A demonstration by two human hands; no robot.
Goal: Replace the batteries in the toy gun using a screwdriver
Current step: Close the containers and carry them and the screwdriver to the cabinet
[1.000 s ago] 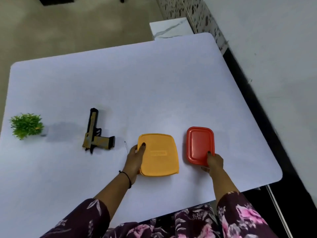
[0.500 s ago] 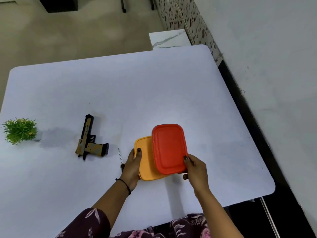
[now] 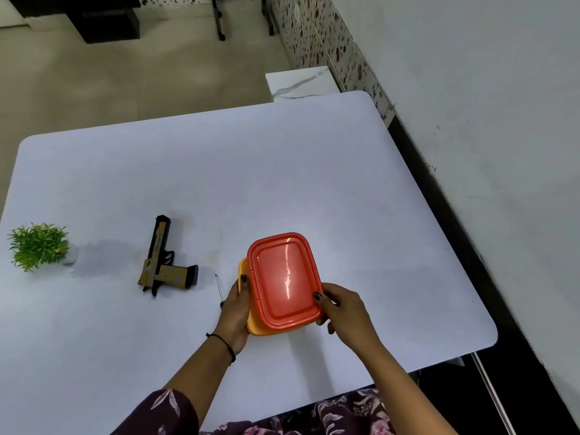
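A tan and black toy gun (image 3: 163, 262) lies on the white table (image 3: 282, 171), left of centre. A thin screwdriver (image 3: 219, 288) lies between the gun and my left hand, its handle end hidden behind that hand. My right hand (image 3: 343, 312) holds a red lidded box (image 3: 284, 279) by its near right corner, over a yellow lidded box (image 3: 251, 326). The yellow box is almost fully covered by the red one. My left hand (image 3: 235, 309) grips the yellow box's left side, thumb on its top edge.
A small green potted plant (image 3: 39, 246) stands at the table's far left. A white marble-topped block (image 3: 298, 83) sits beyond the table's far edge, and a white wall (image 3: 470, 120) runs along the right side. Black furniture legs (image 3: 219, 17) stand on the floor behind.
My right hand lifted the red box from the table's right and carried it left until it sits over the yellow box. My left hand stayed on the yellow box.
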